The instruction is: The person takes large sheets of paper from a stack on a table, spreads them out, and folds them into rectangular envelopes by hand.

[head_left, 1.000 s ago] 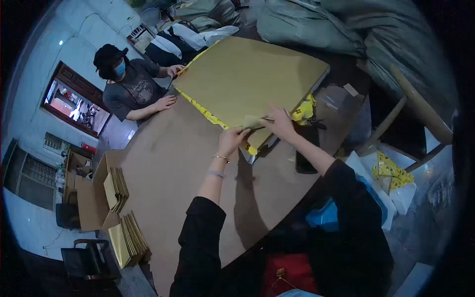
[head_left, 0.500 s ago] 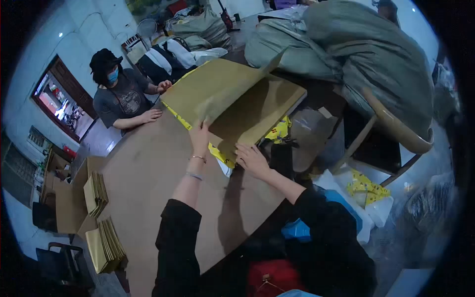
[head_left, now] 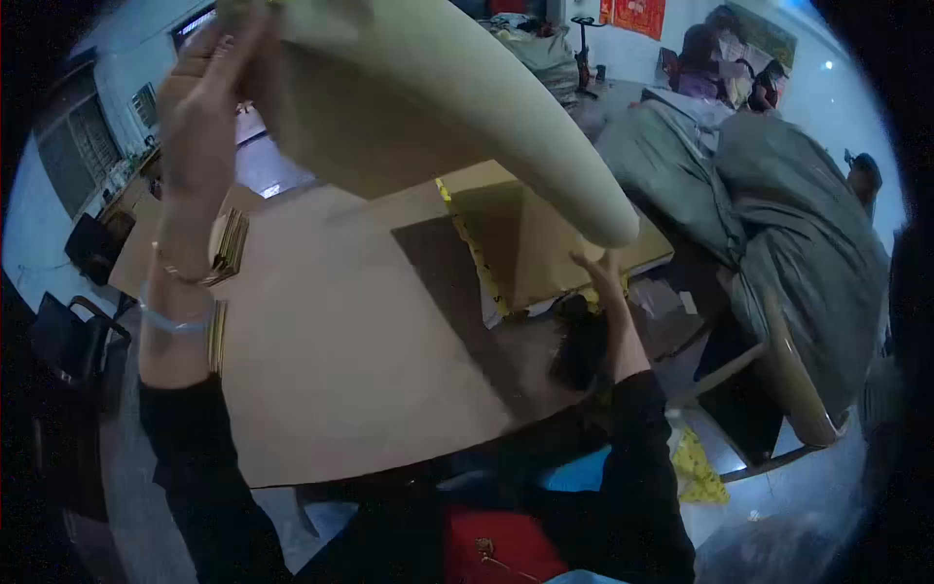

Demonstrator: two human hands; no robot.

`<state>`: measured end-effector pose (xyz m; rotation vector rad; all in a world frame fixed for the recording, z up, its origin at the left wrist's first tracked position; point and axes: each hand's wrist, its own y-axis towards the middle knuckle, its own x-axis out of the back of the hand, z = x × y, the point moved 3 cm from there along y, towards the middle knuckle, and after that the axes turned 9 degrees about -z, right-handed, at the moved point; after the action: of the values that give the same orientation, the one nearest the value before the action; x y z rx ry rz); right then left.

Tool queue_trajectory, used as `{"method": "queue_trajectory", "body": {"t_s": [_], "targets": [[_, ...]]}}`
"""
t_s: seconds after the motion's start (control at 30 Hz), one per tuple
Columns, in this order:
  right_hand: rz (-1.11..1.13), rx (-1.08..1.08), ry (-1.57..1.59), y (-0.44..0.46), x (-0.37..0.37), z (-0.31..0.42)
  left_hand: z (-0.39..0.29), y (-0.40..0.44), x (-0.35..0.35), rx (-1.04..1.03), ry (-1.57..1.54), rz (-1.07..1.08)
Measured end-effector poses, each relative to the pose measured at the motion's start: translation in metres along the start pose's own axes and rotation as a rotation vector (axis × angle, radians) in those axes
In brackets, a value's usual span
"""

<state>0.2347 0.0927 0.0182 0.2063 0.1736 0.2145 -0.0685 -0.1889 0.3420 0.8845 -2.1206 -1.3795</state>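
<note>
The paper sheet (head_left: 443,83) has just been raised leftward from the stack (head_left: 530,255), above the tabletop (head_left: 331,341); separation seems nearly complete. Its left end is clamped by fingers of the left hand (head_left: 199,109); those of the right hand (head_left: 609,280) are held apart near its right end.

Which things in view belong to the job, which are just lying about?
Likely the job:
raised brown sheet, held by left hand
brown stack, right hand nearby
yellow printed wrapping at stack's edge
tabletop

Apparently lying about:
grey-green sacks
wooden-armed chair
black armchair
</note>
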Motion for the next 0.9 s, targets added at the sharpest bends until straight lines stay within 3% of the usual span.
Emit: {"method": "queue_trajectory", "body": {"t_s": [0.07, 0.13, 0.2, 0.27, 0.4, 0.47, 0.53, 0.6, 0.63, 0.7, 0.77, 0.8, 0.87, 0.9], "targets": [[0.160, 0.015, -0.155, -0.006, -0.023, -0.001, -0.024, 0.004, 0.039, -0.012, 0.082, -0.033], [0.192, 0.235, -0.363, -0.021, -0.055, 0.016, -0.037, 0.003, 0.081, 0.003, 0.181, -0.070], [0.236, 0.219, -0.382, -0.040, -0.087, 0.044, -0.045, 0.003, 0.122, 0.035, 0.292, -0.091], [0.245, 0.149, 0.032, -0.059, -0.116, 0.074, -0.044, 0.005, 0.166, 0.092, 0.393, -0.115], [0.482, -0.046, -0.105, -0.099, -0.145, 0.158, -0.022, 0.009, 0.245, 0.242, 0.556, -0.148], [0.463, 0.033, 0.015, -0.101, -0.156, 0.148, 0.001, 0.013, 0.278, 0.316, 0.597, -0.156], [0.586, 0.011, 0.027, -0.106, -0.164, 0.136, 0.032, 0.019, 0.309, 0.384, 0.617, -0.160], [0.620, -0.159, -0.071, -0.106, -0.168, 0.105, 0.069, 0.029, 0.336, 0.446, 0.609, -0.161], [0.590, -0.142, -0.146, -0.111, -0.167, 0.096, 0.088, 0.032, 0.347, 0.479, 0.598, -0.165], [0.633, -0.144, -0.131, -0.101, -0.177, 0.042, 0.123, 0.026, 0.349, 0.550, 0.542, -0.178], [0.613, -0.200, -0.218, -0.101, -0.171, 0.036, 0.152, 0.014, 0.341, 0.623, 0.489, -0.177], [0.619, -0.260, -0.160, -0.092, -0.171, 0.018, 0.178, 0.004, 0.342, 0.588, 0.460, -0.064], [0.550, -0.108, -0.318, -0.092, -0.160, 0.047, 0.255, 0.028, 0.400, 0.632, 0.676, -0.070], [0.553, -0.141, -0.077, -0.095, -0.161, 0.060, 0.270, 0.038, 0.406, 0.661, 0.698, -0.078]]}}
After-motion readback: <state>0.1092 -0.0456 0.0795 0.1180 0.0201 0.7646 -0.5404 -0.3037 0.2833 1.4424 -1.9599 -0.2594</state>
